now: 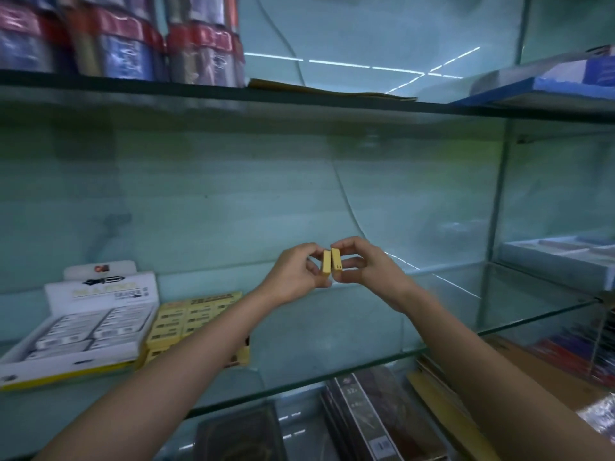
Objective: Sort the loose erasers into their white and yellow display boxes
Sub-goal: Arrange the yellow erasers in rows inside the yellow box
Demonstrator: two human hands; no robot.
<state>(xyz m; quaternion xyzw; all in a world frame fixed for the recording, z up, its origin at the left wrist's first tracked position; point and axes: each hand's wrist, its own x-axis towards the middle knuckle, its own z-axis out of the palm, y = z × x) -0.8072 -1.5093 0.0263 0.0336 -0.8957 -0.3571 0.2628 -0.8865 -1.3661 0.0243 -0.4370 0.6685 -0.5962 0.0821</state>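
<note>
Here both hands pinch yellow erasers — left hand (296,274) one eraser (326,262), right hand (361,266) another (337,260).

Both arms reach forward; left hand (296,274) and right hand (361,266) apparently pinching, fingertips almost meeting.

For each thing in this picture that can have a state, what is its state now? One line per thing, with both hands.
Left hand: pinches one small yellow eraser, held upright above the shelf.
Right hand: pinches a second small yellow eraser, pressed side by side against the first.
White cardboard display box: open, back flap raised, rows of erasers inside.
Yellow cardboard display box: open, erasers inside, beside the white one.
Glass shelf: carries both boxes.
</note>
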